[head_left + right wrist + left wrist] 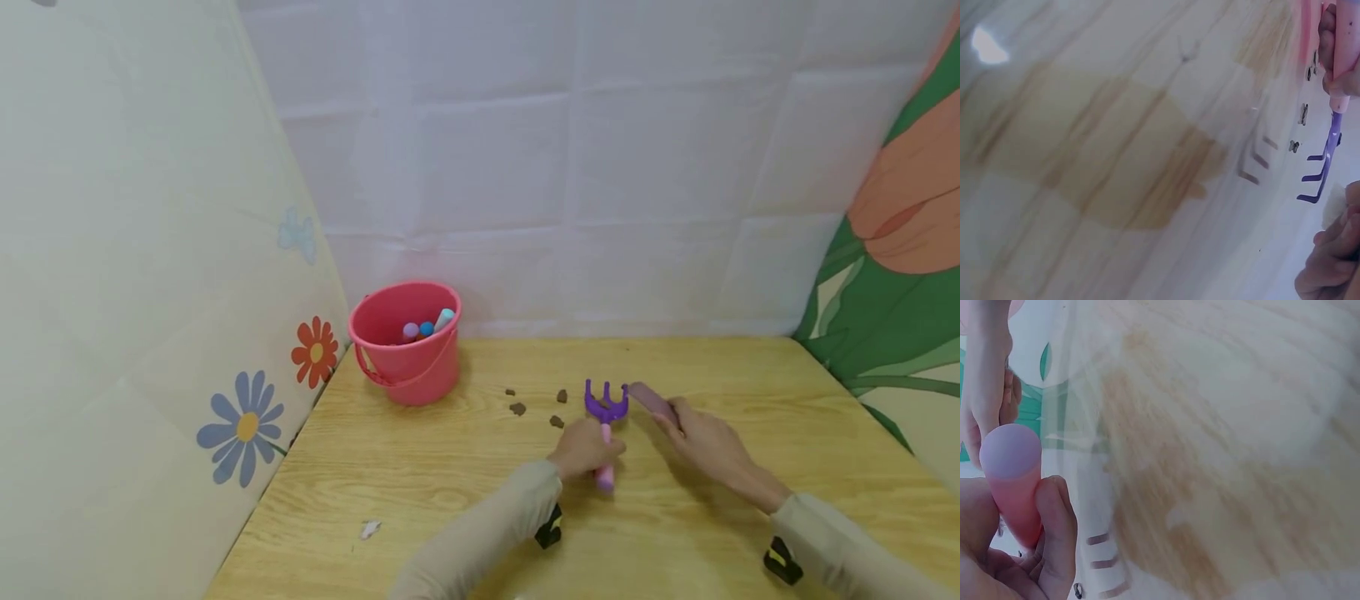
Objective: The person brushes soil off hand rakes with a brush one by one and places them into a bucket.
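My left hand (585, 448) grips the pink handle of a small toy hand rake (606, 410), whose purple three-pronged head points away from me. In the left wrist view the handle's lilac end (1011, 452) sticks up out of the curled fingers. The right wrist view shows the bent purple prongs (1319, 178) side-on, above the table. To the right, my right hand (708, 446) holds a flat, pale mauve strip (652, 402) between thumb and fingers, its far end close beside the prongs. Its material is unclear. Several small brown flakes (517, 409) lie left of the rake head.
At the back left of the wooden table (315, 508) stands a pink bucket (412, 367) with its handle hanging down; several coloured handle ends (426, 329) show inside. A white scrap (371, 529) lies near the front left. White cloth (487, 167) hangs behind.
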The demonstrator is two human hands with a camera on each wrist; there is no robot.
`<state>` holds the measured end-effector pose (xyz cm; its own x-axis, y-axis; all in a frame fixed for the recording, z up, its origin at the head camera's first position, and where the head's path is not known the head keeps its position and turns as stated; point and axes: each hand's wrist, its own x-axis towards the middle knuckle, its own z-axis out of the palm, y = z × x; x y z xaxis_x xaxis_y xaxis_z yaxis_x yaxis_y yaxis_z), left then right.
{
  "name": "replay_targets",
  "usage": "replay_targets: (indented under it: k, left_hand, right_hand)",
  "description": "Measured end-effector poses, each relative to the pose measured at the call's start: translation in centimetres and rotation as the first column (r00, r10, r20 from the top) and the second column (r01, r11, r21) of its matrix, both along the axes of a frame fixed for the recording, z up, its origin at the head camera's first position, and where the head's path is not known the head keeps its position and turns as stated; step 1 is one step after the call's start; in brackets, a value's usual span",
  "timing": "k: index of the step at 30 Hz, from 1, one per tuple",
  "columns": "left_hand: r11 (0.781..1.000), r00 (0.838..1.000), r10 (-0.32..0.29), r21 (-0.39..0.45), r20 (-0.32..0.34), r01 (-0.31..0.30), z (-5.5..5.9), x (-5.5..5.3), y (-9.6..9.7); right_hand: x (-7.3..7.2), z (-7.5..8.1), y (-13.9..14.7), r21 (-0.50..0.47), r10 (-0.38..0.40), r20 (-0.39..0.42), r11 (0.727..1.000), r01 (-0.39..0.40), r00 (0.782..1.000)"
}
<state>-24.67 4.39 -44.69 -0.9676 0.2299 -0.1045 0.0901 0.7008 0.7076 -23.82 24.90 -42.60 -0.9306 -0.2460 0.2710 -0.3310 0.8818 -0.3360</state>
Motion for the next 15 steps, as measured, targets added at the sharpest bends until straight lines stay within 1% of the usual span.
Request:
replay_targets:
  k: [2, 6, 8, 12, 15]
  left_hand:
    - [1.0, 1.0, 0.001, 0.006, 0.005, -0.001, 0.1, -0.1, -0.2]
    - [1.0, 1.0, -0.004, -0.015, 0.004, 0.004, 0.4, -0.2, -0.4]
    - [1.0, 1.0, -0.002, -0.02, 0.009, 0.002, 0.3, -0.1, -0.5]
    - [1.0, 1.0, 0.001, -0.027, 0.011, -0.001, 0.4, 0.0, -0.8]
    - [0.999, 1.0, -0.007, -0.039, 0.005, 0.007, 0.2, 0.1, -1.0]
  right_hand:
    - [0.0, 0.1, -0.2, 0.0, 0.008, -0.012, 1.0, -0.008, 1.0]
    - [0.0, 0.3, -0.8, -0.002, 0.023, -0.043, 1.0, -0.023, 0.999]
    - [0.0, 0.3, -1.0, -0.007, 0.03, -0.05, 1.0, -0.03, 0.998]
    - [-0.2, 0.3, -1.6, -0.03, 0.04, -0.047, 0.999, -0.041, 0.998]
    - [-0.2, 0.3, -2.0, -0.04, 0.044, -0.021, 0.998, -0.044, 0.999]
